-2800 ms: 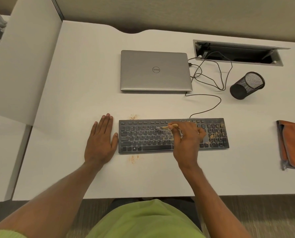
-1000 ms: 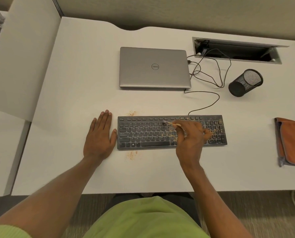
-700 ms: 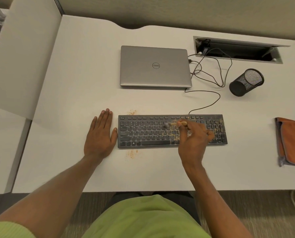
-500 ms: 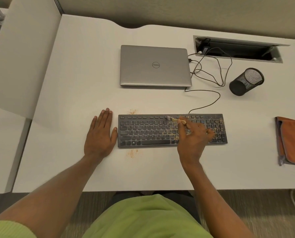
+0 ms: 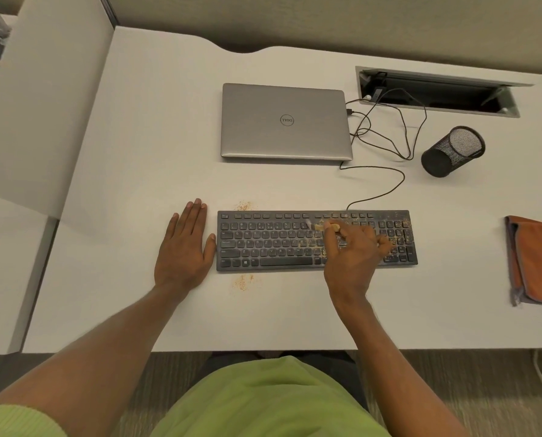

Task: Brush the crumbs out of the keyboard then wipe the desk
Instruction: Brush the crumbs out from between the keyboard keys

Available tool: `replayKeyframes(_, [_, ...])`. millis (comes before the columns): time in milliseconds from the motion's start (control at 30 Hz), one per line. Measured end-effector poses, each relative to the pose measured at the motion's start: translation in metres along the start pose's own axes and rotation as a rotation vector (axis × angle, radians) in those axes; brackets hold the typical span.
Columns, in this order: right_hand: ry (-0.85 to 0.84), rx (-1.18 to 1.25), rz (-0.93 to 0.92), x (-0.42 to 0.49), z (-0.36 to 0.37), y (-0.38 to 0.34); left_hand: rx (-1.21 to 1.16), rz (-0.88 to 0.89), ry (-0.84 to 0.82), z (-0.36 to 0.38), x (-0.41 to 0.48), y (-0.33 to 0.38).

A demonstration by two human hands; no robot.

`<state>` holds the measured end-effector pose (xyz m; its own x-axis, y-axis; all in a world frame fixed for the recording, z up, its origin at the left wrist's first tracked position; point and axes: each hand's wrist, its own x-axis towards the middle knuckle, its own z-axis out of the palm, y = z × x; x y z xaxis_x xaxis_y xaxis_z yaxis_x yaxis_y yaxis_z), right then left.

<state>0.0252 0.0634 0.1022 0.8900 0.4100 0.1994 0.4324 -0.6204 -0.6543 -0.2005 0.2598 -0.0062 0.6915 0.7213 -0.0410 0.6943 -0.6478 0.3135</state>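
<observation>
My right hand (image 5: 351, 253) pinches the light, stiff brush (image 5: 323, 227) by its handle over the keyboard (image 5: 269, 244); my left hand (image 5: 184, 247) lies flat on the desk (image 5: 137, 152).

- Soft, even light leaves the white desk (image 5: 143, 159) bright
- Faint shadow under the laptop (image 5: 283, 121) front edge
- Wide-angle bend curves the edges; the right hand (image 5: 351, 250) is slightly blurred
</observation>
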Motion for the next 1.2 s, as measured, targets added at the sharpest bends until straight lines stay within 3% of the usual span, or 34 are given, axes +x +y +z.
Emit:
replayKeyframes(333, [-0.004, -0.003, -0.046, 0.001, -0.004, -0.002, 0.001, 0.0, -0.004, 0.001, 0.0, -0.001])
replayKeyframes(800, [-0.195, 0.043, -0.237, 0.01, -0.002, -0.007, 0.004, 0.006, 0.008, 0.001, 0.0, -0.001])
replayKeyframes(1067, [-0.114, -0.044, -0.192, 0.018, -0.015, 0.0, 0.002, 0.004, 0.007, 0.001, 0.0, -0.001])
replayKeyframes(1200, [-0.167, 0.006, -0.219, 0.015, -0.01, -0.007, 0.001, 0.006, 0.007, 0.001, 0.0, -0.001])
